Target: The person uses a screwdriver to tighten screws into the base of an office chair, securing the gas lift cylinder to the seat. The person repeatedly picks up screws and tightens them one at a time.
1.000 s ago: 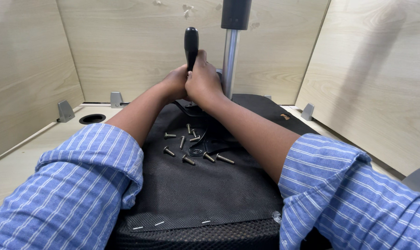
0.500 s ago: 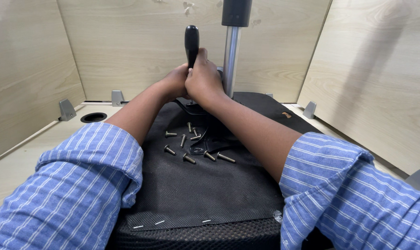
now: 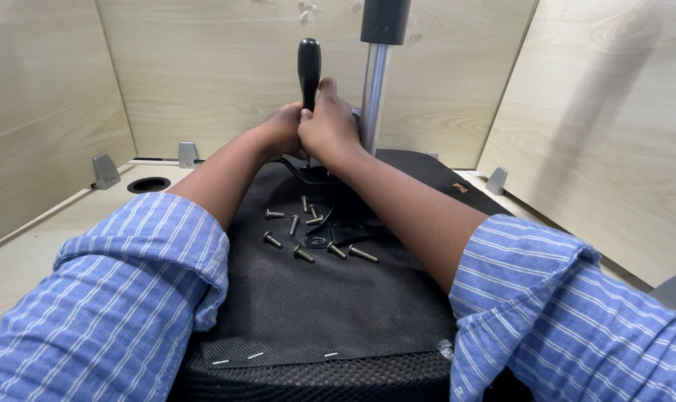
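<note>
Both hands are closed together low on an upright black-handled screwdriver (image 3: 309,71). The right hand (image 3: 330,126) is wrapped around its lower part, thumb raised along the handle; the left hand (image 3: 282,130) is pressed in beside it, touching it, its fingers hidden behind the right. Whether the left hand grips the shaft or only steadies it cannot be told. The tip is hidden by the hands, so its seating in a screw head cannot be checked.

The screwdriver is held just left of a silver column (image 3: 373,93), over a black bracket (image 3: 338,223) on the upturned seat base (image 3: 315,298), which is covered in black mesh cloth. Several loose screws (image 3: 302,254) are scattered on the cloth just in front of the bracket, between the forearms.

A slip is judged the main risk: if the tool is tilted under load, the tip could jump out of the head, and the head could be stripped or the cloth gouged. With the hands stacked close, the left fingers could be jabbed. Knuckles could be knocked against the column, since it stands touching or nearly touching the right hand. The loose screws could be swept off by a forearm or sleeve (image 3: 166,298), or rolled over the seat edge if the base is rocked.
</note>
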